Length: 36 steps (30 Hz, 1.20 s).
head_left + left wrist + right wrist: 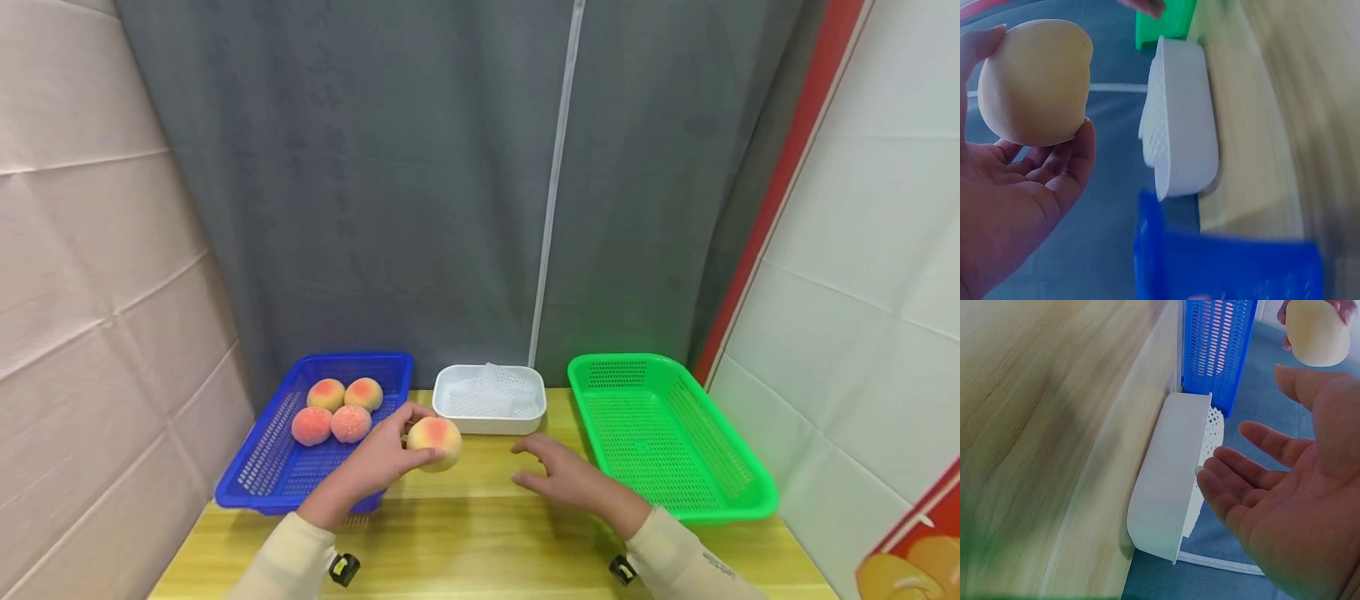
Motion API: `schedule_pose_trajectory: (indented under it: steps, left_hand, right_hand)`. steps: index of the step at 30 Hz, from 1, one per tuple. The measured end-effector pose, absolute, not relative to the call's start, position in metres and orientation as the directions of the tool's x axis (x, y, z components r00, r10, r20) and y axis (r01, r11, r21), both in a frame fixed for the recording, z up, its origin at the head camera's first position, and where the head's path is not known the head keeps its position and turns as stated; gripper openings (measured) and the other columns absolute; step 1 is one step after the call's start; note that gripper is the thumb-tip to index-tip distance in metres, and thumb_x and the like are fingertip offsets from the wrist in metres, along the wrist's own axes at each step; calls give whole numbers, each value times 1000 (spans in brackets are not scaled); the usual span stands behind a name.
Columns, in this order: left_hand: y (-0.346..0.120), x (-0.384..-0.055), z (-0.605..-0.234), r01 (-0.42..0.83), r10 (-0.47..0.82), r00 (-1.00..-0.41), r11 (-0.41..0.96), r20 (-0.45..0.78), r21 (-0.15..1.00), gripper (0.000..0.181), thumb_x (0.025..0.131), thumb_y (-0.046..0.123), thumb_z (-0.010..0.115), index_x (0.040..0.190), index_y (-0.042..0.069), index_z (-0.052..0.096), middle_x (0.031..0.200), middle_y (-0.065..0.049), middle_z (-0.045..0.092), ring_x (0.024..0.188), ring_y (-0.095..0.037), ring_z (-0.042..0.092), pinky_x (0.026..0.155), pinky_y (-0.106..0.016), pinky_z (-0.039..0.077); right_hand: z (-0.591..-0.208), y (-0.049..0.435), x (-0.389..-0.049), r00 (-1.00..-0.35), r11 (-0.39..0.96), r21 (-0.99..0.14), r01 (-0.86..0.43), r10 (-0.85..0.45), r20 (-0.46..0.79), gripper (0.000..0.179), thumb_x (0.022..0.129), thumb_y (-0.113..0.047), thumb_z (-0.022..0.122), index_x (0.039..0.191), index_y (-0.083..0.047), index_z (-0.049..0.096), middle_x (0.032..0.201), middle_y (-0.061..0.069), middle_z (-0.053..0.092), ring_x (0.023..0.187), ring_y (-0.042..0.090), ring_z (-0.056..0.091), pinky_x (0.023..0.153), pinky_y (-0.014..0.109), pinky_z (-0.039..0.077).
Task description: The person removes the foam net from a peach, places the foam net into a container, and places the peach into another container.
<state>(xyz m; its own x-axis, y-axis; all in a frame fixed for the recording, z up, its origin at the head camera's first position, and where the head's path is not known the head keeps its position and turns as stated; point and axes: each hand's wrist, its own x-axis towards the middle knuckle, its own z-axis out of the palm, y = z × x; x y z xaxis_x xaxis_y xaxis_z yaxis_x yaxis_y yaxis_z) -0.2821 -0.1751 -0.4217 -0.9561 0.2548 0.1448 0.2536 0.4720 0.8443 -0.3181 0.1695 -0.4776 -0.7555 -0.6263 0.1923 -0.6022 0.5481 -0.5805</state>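
My left hand [381, 458] grips a yellow peach [435, 442] with a red blush, thumb on one side and fingers on the other. In the left wrist view the peach [1038, 81] is raised above the table's level. To its right my right hand [566, 477] hovers over the table, fingers loosely bent and nothing held. The right wrist view shows that palm [1297, 519] facing the peach, with a gap between. Several more peaches [330, 412], two yellow-red and two pink, lie in the blue basket [258, 467] on the left.
A white tray [491, 425] holding white foam netting [491, 392] stands at the back centre of the wooden table [480, 542]. On the right is a green basket [645, 454]. A grey curtain [412, 183] hangs behind, with pale walls at both sides.
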Motion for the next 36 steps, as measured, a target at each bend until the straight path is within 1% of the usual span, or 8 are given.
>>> schedule_pose_trajectory:
  steps: [6,11,13,17,21,29,32,36]
  left_hand:
    - [-201,-280,-411,266,234,-958,520,165,811,51,96,31,88,134,12,59,130,-7,67,115,-24,66,86,-38,57]
    - [-220,-281,-409,267,200,-962,567,184,779,52,94,30,89,132,12,60,125,-7,69,110,-24,68,87,-36,58]
    - [-226,-282,-408,259,190,-965,567,182,782,53,93,29,90,132,11,60,125,-7,69,110,-25,68,87,-37,58]
    - [-236,-283,-407,243,178,-969,561,171,792,55,94,28,89,134,9,57,131,-10,65,118,-30,65,91,-39,56]
    - [-246,-283,-406,229,159,-973,567,167,791,56,94,26,89,134,7,56,132,-12,62,120,-34,62,91,-40,55]
    - [-268,-284,-409,219,122,-975,639,184,737,56,96,34,88,136,8,59,135,-12,66,124,-39,67,92,-41,57]
    - [-277,-285,-410,201,110,-979,654,171,730,56,97,37,87,138,9,61,134,-13,68,121,-39,68,89,-41,58]
    - [-290,-286,-411,162,91,-986,681,137,714,59,98,43,84,142,10,61,130,-13,71,116,-35,67,85,-40,57]
  right_hand:
    - [-479,170,-318,-750,548,-572,-611,-631,197,44,108,-32,74,140,-3,66,142,15,67,131,40,65,108,61,53]
    - [-479,171,-319,-745,543,-570,-617,-636,201,45,108,-33,74,139,-2,66,141,15,68,133,41,64,112,62,51]
    - [-480,171,-320,-745,541,-574,-615,-637,198,45,108,-33,73,139,-1,66,142,16,68,134,41,63,112,62,50]
    - [-481,171,-321,-746,542,-577,-611,-637,192,46,108,-34,73,139,-1,66,142,16,68,135,41,62,114,62,49]
    - [-483,172,-322,-752,541,-592,-597,-634,179,45,108,-32,74,139,-1,66,142,16,67,136,41,62,115,62,49]
    - [-485,173,-322,-756,547,-597,-588,-633,165,48,108,-35,73,141,-1,66,143,17,67,137,42,61,115,62,48]
    - [-484,173,-321,-755,545,-595,-591,-634,169,47,108,-35,73,140,-1,66,143,17,67,137,42,62,115,63,48]
    - [-482,172,-320,-753,544,-591,-596,-635,175,47,108,-35,73,139,0,66,142,18,67,135,44,62,114,63,49]
